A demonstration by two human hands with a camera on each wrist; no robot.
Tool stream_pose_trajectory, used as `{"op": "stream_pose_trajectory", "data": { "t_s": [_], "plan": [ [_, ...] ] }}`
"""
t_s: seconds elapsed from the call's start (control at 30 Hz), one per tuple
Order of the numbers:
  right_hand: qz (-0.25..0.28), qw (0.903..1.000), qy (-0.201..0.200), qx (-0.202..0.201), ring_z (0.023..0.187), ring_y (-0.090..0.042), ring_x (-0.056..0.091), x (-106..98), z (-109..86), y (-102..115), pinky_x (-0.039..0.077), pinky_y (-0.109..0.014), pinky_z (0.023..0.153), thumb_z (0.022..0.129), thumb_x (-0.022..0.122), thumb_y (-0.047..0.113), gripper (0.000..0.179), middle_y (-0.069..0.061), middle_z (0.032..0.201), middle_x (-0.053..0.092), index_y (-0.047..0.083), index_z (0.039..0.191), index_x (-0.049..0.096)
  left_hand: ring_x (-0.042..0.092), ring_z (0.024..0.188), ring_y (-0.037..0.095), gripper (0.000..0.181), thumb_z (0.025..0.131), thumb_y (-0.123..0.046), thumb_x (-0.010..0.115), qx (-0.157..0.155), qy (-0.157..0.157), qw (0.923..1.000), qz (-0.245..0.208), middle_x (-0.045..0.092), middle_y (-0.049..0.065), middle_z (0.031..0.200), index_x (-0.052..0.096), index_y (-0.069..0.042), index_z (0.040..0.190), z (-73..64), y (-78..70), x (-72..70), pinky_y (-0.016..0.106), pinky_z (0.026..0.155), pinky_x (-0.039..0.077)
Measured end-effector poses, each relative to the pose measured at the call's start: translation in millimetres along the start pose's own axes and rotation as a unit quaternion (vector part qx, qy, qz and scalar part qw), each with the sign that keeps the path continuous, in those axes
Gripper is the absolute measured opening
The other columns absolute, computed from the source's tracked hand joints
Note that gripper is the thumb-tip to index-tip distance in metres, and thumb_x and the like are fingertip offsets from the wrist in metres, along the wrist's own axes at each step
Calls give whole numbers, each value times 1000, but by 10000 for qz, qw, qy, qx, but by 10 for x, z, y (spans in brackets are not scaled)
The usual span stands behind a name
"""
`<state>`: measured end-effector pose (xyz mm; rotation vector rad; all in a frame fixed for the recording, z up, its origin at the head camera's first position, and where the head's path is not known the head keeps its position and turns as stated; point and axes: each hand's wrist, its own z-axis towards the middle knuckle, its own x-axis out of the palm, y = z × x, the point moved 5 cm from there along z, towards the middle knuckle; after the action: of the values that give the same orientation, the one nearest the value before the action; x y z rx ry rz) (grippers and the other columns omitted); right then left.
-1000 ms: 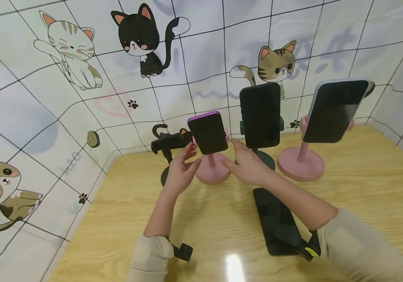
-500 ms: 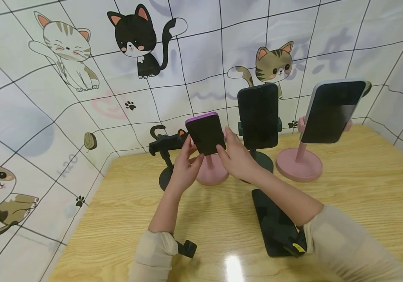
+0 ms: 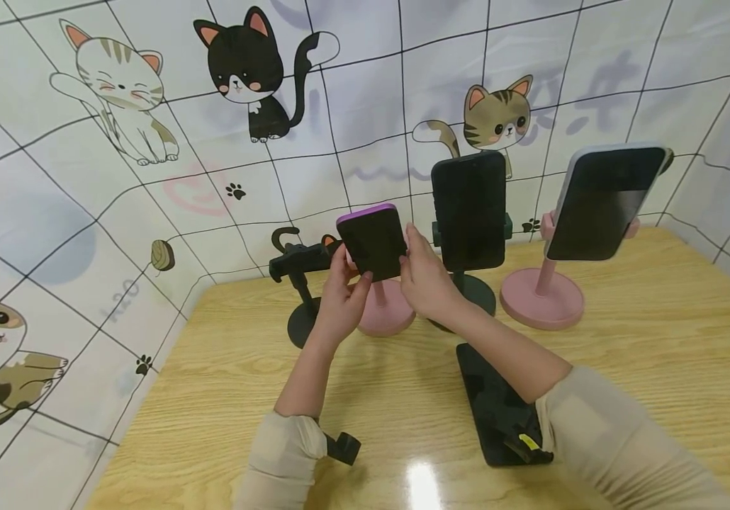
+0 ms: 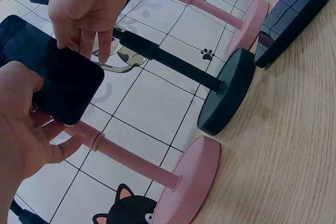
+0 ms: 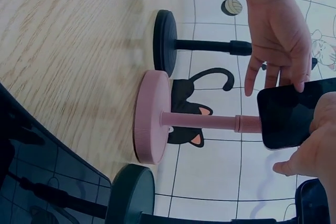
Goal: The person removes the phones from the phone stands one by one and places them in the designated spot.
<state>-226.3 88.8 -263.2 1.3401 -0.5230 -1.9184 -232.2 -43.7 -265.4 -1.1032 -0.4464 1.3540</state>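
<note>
Left hand [image 3: 342, 301] and right hand [image 3: 427, 280] both have fingers clamped on the purple-edged phone [image 3: 374, 244]. It's atop the pink stand [image 3: 387, 315], between black stand [image 3: 303, 324] and green stand [image 3: 480, 292]. Black phone [image 3: 489, 389] lies flat on table [image 3: 212, 425].

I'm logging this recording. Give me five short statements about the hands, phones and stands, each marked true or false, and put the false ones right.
1. The left grip and the right grip are both on the purple-edged phone. True.
2. Every phone is mounted on a stand. False: one black phone lies flat on the table.
3. The pale-framed phone is held up by a pink stand. True.
4. The leftmost stand has a phone in it. False: the black stand at the left shows no phone in its clamp.
5. A dark green stand is between the two pink ones. True.
</note>
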Motion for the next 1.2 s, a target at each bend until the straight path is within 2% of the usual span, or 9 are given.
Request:
{"op": "stream_pose_trajectory", "data": {
  "t_s": [0.07,0.27,0.3,0.5,0.7,0.93,1.07,1.2],
  "plan": [
    [-27,10000,-76,-27,119,-35,42,2,1,-1,38,-44,95,95,35,3,52,-26,140,26,-10,139,12,50,110,34,50,92,4,41,14,-7,10000,-36,43,23,126,22,1,138,2,15,-3,45,89,43],
    [-29,9998,-185,-56,117,-35,44,12,1,-35,38,-44,95,95,35,3,49,-26,136,33,-8,139,16,51,111,29,43,95,0,37,363,-57,9993,41,47,19,124,27,-4,137,36,221,-5,41,86,46],
    [-23,9997,-217,-72,116,-35,44,13,2,-40,38,-44,95,95,35,3,48,-26,134,34,-8,139,18,51,110,30,41,95,0,37,419,-72,9991,53,47,20,123,28,-3,136,34,218,-7,41,84,47],
    [-89,9986,-433,-293,100,-33,49,22,-13,-55,42,-44,89,94,36,1,41,-26,120,42,-9,133,26,52,106,36,31,93,5,37,282,-56,9996,-15,46,26,116,33,8,124,-2,6,-22,44,84,46],
    [-234,9965,-510,-627,92,-32,48,36,-32,-76,45,-41,78,94,37,-1,38,-25,113,43,-11,128,27,52,107,37,27,93,8,36,496,21,9987,-119,45,27,118,35,11,119,-19,0,-34,41,86,46],
    [-340,9958,-472,-708,90,-30,51,3,-91,-69,47,-41,77,92,41,-1,36,-22,107,45,-8,126,30,55,101,35,26,92,9,36,669,-12,9977,116,49,28,113,37,11,118,-54,-9,-50,41,87,45],
    [-397,9951,-455,-788,86,-29,52,-9,-121,-58,47,-40,74,91,43,-2,35,-21,101,46,-7,124,31,56,94,35,28,91,10,38,719,-76,9971,237,52,28,111,38,11,119,-79,-17,-61,40,84,47],
    [-474,9932,-475,-955,88,-29,53,-12,-144,-47,47,-39,74,91,44,-3,33,-20,100,46,-7,121,33,56,90,34,27,91,10,39,760,-124,9966,290,53,28,108,39,12,118,-108,-11,-67,31,77,46]
  ]
}}
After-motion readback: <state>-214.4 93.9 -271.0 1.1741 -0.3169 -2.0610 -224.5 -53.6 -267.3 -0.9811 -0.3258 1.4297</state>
